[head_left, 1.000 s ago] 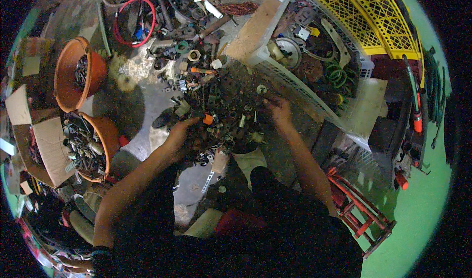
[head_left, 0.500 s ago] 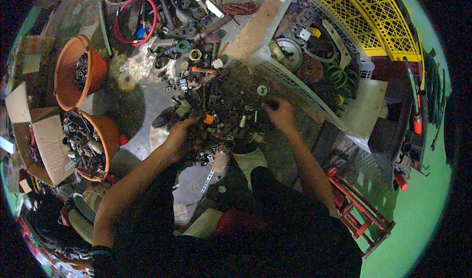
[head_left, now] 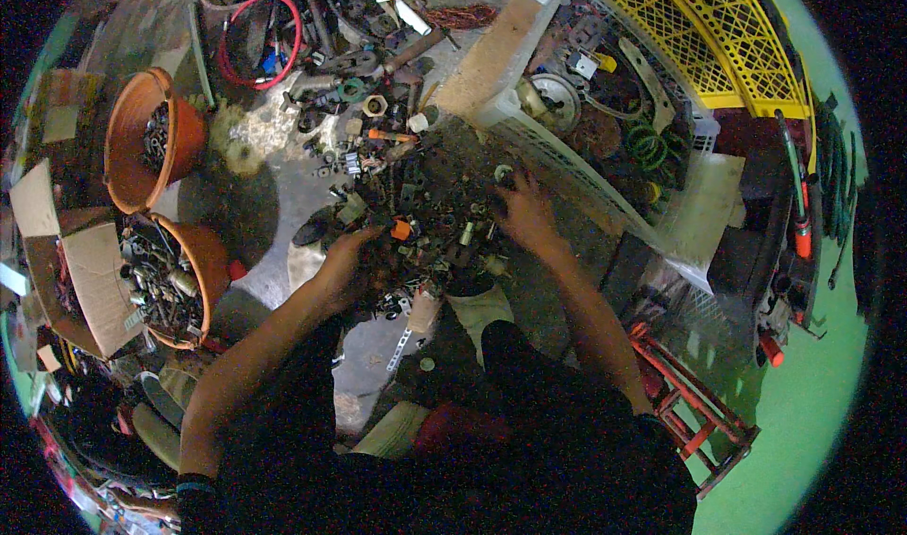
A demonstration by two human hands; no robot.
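Note:
A dark pile of small metal parts (head_left: 430, 228) lies on the floor in front of me, with fittings and bolts mixed in. My left hand (head_left: 348, 263) rests against the pile's left side, its thumb stretched out near an orange piece (head_left: 402, 230). The other left fingers are mostly hidden among the parts. On the right, my right hand (head_left: 529, 215) reaches over the pile's edge with fingers extended and apart. Its fingertips are at a pale round disc (head_left: 504, 171); whether they grip it is unclear. A pale cylindrical piece (head_left: 467, 233) lies between my hands.
Two orange buckets (head_left: 194, 242) with metal parts stand at left beside an open cardboard box (head_left: 99, 294). A white plastic crate (head_left: 576, 152) of scrap sits at right, near a yellow crate (head_left: 727, 43). A red hose coil (head_left: 224, 48) lies far left; a red metal frame (head_left: 694, 422) is near right.
My right hand has moved slightly left and away from me, and its fingers have stretched to the round disc, partly covering it. My left hand stays in place.

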